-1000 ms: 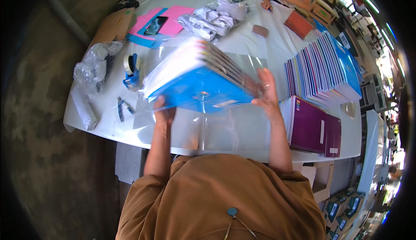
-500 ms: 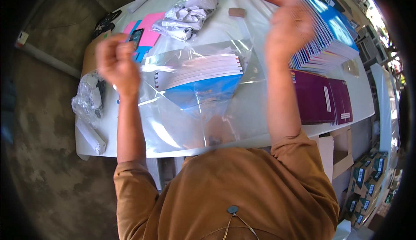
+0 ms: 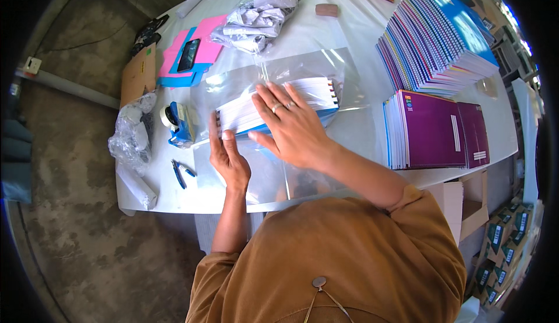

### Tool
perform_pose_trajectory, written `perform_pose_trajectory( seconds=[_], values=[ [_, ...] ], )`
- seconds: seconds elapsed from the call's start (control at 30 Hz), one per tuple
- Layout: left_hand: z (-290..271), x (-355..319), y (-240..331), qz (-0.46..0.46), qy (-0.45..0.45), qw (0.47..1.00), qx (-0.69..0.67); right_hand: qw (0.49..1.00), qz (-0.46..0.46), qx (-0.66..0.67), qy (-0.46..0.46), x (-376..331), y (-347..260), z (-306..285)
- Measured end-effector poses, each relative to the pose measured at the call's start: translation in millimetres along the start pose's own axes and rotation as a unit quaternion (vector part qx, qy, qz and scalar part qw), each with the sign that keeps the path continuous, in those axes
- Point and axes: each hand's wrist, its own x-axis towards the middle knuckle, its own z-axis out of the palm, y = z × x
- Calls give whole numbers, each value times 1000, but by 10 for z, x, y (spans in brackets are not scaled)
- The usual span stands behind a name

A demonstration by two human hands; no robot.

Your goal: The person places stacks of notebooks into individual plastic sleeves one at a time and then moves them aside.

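A stack of spiral-bound books (image 3: 319, 85) with blue covers stands in front of me, lying on a sheet of clear plastic film (image 3: 233, 78) that spreads out around it. My right hand (image 3: 294, 126) lies flat across the stack, fingers stretched out toward its far side, with rings on it. At the stack's left end my left hand (image 3: 228, 159) is upright, fingers extended along the bound edge and thumb apart. Neither hand grips anything. My right hand hides part of the stack's top and front.
At left are a blue tape dispenser (image 3: 179, 124), cutting pliers (image 3: 179, 173), bundled plastic (image 3: 131, 131) and a phone (image 3: 188, 55) on pink and blue sheets. Crumpled plastic (image 3: 256, 20) lies at the back. Tall spiral-book piles (image 3: 425, 43) and purple books (image 3: 434, 128) stand at right.
Both hands, raised and apart before, have come down and inward onto the books. My right hand moved left onto the stack; my left hand moved right to its end, uncovering the tape dispenser.
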Motion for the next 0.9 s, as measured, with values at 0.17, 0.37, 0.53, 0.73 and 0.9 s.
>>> perform_pose_trajectory(
  seconds=[0.17,0.37,0.53,0.73,0.9],
  values=[
    [-66,54,0,97,13,978,183,998,48,-10,-32,410,264,61],
    [129,96,304,244,-139,857,431,878,-58,181,440,20,399,11],
    [351,75,407,248,-203,874,366,923,224,40,310,-425,376,-8],
    [349,88,438,205,-233,919,243,987,63,60,133,-315,36,47],
    [221,522,702,-103,-256,961,7,991,38,46,121,-238,104,65]
  ],
)
